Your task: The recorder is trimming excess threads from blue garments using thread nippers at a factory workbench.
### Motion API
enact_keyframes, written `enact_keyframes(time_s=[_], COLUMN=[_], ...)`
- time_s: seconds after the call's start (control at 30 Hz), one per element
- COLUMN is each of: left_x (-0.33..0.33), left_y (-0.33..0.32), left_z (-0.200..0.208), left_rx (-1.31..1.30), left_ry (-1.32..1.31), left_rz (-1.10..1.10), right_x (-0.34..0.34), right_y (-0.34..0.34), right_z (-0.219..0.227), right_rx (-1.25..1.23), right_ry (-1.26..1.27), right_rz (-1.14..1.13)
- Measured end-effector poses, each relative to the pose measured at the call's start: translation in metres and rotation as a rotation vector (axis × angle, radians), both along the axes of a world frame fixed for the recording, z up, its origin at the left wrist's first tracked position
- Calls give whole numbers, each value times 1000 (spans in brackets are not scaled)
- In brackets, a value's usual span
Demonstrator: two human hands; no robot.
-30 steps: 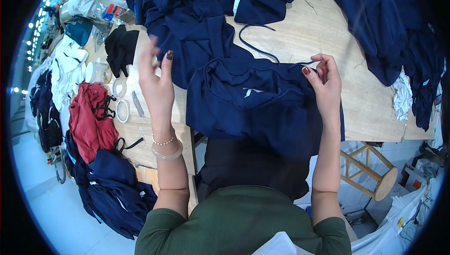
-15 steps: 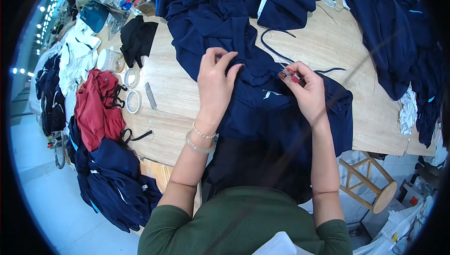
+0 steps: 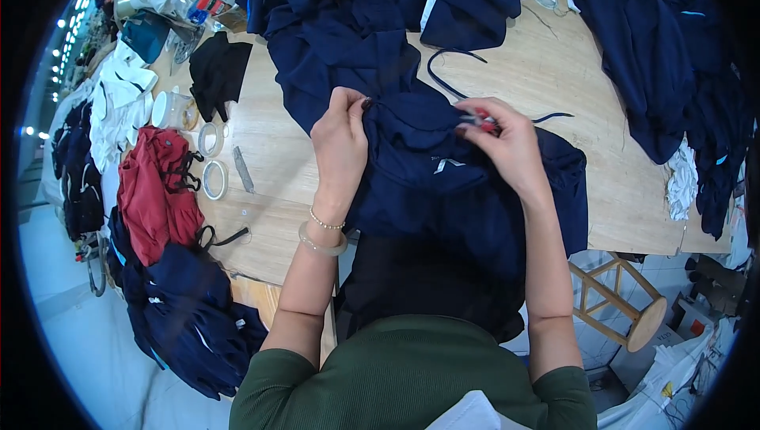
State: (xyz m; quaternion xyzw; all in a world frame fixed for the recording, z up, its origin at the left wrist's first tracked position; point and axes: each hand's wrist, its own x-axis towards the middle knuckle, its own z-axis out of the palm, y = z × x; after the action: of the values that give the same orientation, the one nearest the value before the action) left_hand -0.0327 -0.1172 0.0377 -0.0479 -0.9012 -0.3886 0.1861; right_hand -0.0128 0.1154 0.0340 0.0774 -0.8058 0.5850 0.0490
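A navy garment (image 3: 423, 141) lies across the near edge of the wooden table, its gathered band spread between my hands and a small white label inside it. My left hand (image 3: 343, 141) is closed, pinching the left end of the band between thumb and fingers. At the other end, my right hand (image 3: 511, 145) is closed around a small red tool (image 3: 484, 120) with a metal tip, which looks like thread snips. Its fingers also touch the band, though the exact hold is partly hidden. Behind that hand runs a dark cord (image 3: 435, 75), loose on the table.
More navy garments (image 3: 332, 11) are heaped at the back, with others (image 3: 645, 58) on the right. To the left lie red shorts (image 3: 158, 193), a black cloth (image 3: 218, 70), tape rolls (image 3: 214, 180) and a grey strip (image 3: 243, 169). A wooden stool (image 3: 647, 323) stands at lower right.
My left hand has gone from loosely curled fingers above the cloth to a pinch on the band. My right hand has moved slightly left to the band's edge, and the band is now stretched wider.
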Motion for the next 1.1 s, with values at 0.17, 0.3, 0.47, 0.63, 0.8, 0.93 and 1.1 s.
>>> enact_keyframes(time_s=[0.17, 0.3, 0.47, 0.63, 0.8, 0.93, 1.1], left_x=[7, 7, 7, 6, 2, 4, 3], left_y=[0, -2, -2, -3, -6, -10, -7], left_z=[6, 7, 7, 6, 5, 7, 12], left_rx=[94, 91, 126, 168, 471, 633, 451], left_ry=[-28, -19, -25, -90, -230, -291, -250], left_rz=[-4, 6, 8, 8, -45, -108, -140], right_x=[9, 21, 31, 35, 33, 31, 26], right_y=[-11, -11, -14, -15, -14, -16, -19], right_z=[-11, -19, -18, -20, -32, -33, 1], right_rx=[167, 289, 433, 431, 335, 238, -29], right_ry=[120, 442, 689, 728, 612, 453, -80], right_rz=[81, -26, -96, -87, -135, -195, -90])
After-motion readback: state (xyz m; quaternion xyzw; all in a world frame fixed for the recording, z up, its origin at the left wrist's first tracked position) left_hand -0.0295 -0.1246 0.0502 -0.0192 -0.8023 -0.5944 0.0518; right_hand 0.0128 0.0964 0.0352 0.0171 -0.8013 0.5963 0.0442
